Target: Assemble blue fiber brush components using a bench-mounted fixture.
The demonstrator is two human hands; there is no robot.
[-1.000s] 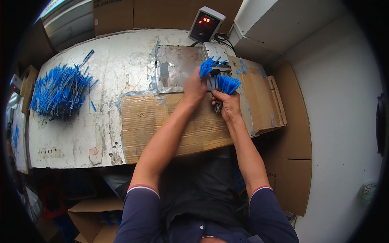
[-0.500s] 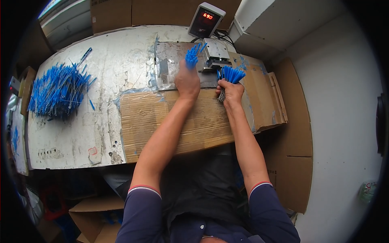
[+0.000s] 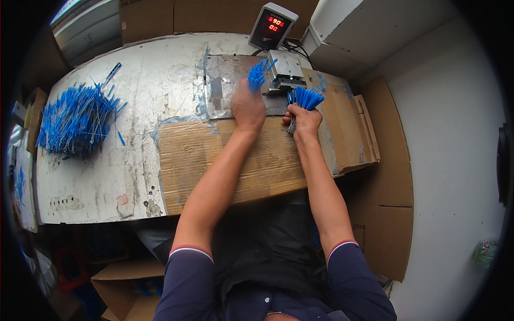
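My left hand (image 3: 249, 109) is closed around a bunch of thin blue plastic sticks (image 3: 257, 77), their ends poking up above the fist. Just left of a small metal press-like fixture (image 3: 286, 67), this hand is over a steel plate (image 3: 229, 67). My right hand (image 3: 306, 122) grips a second bunch of blue sticks (image 3: 308, 98). The blue ends of that bunch fan out beyond the fingers, and thin grey wire-like ends hang below them, close to the front of the fixture. Palms and some fingers are hidden from above.
A big pile of similar blue sticks (image 3: 80, 120) lies on the worn white table (image 3: 144, 96) at the left. Behind the fixture stands a counter box with a red-lit display (image 3: 273, 25). Flattened cardboard (image 3: 230, 160) covers the table's front; a carton (image 3: 348, 120) sits at the right.
My left hand and its bunch have shifted very slightly right, towards the fixture. The right hand stays nearly still. The lit display reads differently.
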